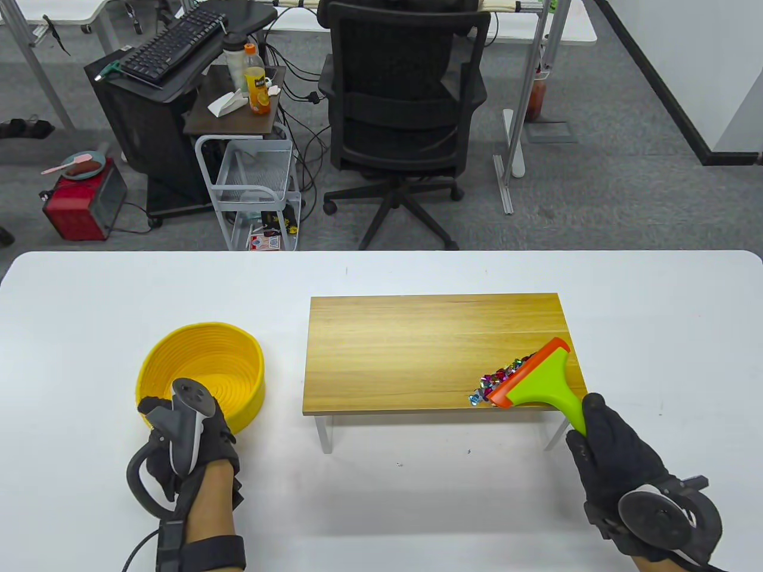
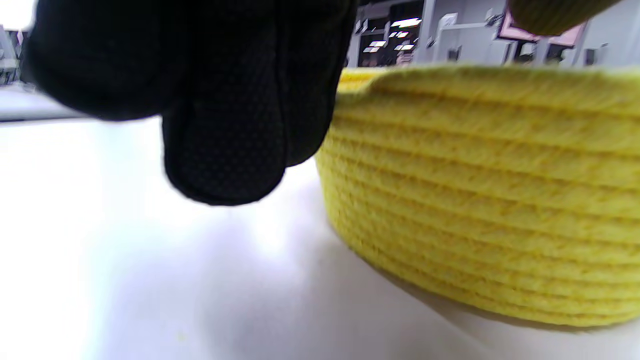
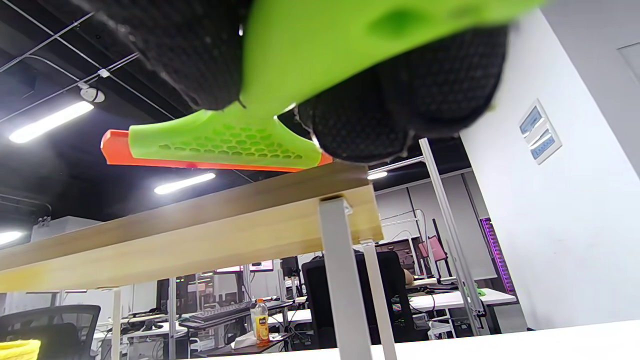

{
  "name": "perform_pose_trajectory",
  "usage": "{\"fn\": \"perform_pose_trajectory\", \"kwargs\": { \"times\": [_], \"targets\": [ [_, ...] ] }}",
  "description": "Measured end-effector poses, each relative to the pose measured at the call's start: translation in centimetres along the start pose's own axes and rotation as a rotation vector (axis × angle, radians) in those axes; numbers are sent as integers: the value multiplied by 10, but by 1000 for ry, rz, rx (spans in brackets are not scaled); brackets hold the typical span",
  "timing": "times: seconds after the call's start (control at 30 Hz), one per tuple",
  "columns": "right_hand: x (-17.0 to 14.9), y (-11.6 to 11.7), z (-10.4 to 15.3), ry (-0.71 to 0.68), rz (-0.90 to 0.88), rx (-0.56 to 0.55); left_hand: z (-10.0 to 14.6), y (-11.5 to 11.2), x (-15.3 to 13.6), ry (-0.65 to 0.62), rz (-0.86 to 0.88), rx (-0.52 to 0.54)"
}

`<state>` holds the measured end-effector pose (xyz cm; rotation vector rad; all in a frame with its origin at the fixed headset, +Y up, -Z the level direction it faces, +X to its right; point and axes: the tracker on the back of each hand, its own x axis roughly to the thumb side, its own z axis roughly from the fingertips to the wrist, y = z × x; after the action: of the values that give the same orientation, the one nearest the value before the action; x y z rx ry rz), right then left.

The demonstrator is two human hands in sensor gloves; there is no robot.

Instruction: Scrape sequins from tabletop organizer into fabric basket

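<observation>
Early stage. Right hand (image 1: 614,459) grip clenched on green scraper (image 1: 539,378), blade behind sequins (image 1: 499,379) piled at organizer's (image 1: 417,351) near-right edge. Left hand (image 1: 185,438) beside yellow basket (image 1: 202,372), grip unclear; no sequins visible inside.

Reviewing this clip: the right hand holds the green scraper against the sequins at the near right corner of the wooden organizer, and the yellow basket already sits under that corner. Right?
Not quite. The right hand does hold the green scraper against the sequins at the wooden organizer's near right corner, but the yellow basket sits on the table off the organizer's left end, by the left hand, as the table view shows.
</observation>
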<state>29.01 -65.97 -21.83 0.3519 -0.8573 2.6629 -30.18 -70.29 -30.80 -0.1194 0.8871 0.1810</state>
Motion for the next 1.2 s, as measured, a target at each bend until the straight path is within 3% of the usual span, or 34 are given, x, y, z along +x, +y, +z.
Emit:
{"fn": "perform_pose_trajectory", "kwargs": {
  "times": [0.27,0.4,0.57,0.7,0.87,1.03,1.2],
  "targets": [
    [-1,1,0,3,-3,7,-14,-16,-13,134,237,-145],
    [-2,1,0,9,-6,4,-18,-22,-21,203,456,-193],
    [-5,2,0,17,-5,16,-19,-21,-32,233,728,-151],
    [-6,3,0,21,-7,19,-17,3,-30,151,777,-112],
    [-5,4,0,20,-7,21,-1,48,-13,-21,781,-20],
    [-5,4,0,21,-8,28,30,97,7,-231,798,59],
    [-6,6,0,21,-7,34,62,127,18,-394,862,72]
  ]
}}
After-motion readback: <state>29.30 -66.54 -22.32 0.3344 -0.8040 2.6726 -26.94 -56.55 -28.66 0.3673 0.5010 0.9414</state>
